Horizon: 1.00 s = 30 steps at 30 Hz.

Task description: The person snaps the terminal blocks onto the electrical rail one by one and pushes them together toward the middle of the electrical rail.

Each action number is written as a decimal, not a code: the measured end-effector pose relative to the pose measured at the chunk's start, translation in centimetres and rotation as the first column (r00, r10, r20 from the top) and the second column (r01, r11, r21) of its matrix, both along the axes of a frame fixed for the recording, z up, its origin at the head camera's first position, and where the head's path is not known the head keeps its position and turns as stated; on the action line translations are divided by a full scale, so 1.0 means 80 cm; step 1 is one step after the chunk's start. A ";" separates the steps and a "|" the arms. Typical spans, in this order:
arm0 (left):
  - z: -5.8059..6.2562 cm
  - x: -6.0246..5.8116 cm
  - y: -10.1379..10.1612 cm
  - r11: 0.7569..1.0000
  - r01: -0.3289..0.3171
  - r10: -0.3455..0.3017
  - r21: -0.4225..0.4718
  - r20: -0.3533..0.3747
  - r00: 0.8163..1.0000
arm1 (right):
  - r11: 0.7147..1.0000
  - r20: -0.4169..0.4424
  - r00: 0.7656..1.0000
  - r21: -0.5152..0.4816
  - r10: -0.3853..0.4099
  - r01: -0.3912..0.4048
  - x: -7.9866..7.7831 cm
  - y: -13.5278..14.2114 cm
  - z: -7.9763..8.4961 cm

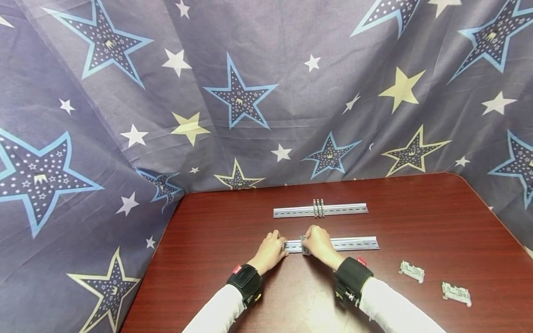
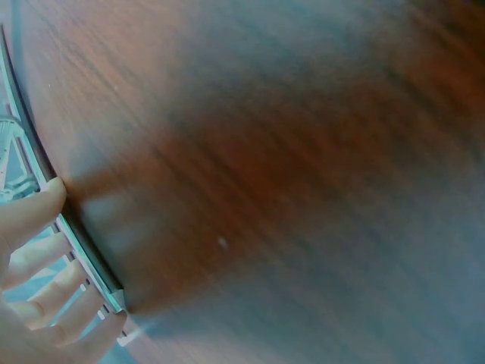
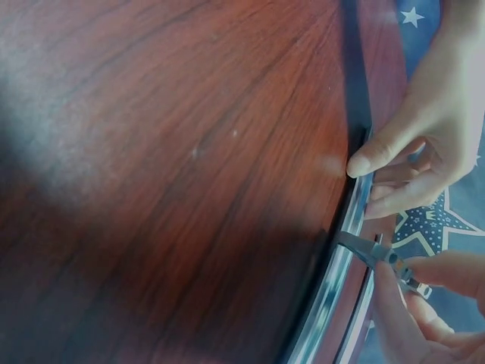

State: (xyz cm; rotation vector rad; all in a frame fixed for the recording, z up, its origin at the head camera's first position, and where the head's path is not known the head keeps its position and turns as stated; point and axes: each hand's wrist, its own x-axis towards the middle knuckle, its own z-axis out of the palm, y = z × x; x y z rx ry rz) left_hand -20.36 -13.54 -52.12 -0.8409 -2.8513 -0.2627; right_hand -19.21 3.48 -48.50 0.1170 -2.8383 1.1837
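A slotted metal DIN rail (image 1: 356,243) lies crosswise on the table. My left hand (image 1: 268,252) grips its left end, thumb on the near edge and fingers over the far side in the left wrist view. A little to the right, my right hand (image 1: 319,243) pinches a thin grey terminal block (image 3: 367,249) between thumb and fingers. That block stands upright across the rail, its lower end at the rail's near edge; whether it is latched cannot be seen. The block also shows at the left edge of the left wrist view.
Farther back, a second DIN rail (image 1: 291,212) carries three terminal blocks (image 1: 319,208) side by side. To the right lie two loose terminal blocks, one nearer the rail (image 1: 412,271) and another (image 1: 456,293) farther right. A star-patterned curtain (image 1: 258,138) hangs behind the table (image 1: 216,222).
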 end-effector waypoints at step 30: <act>-0.001 -0.001 0.000 1.000 0.001 -0.001 0.005 0.001 1.000 | 0.994 -0.036 0.999 0.104 0.018 -0.014 -0.016 -0.017 -0.004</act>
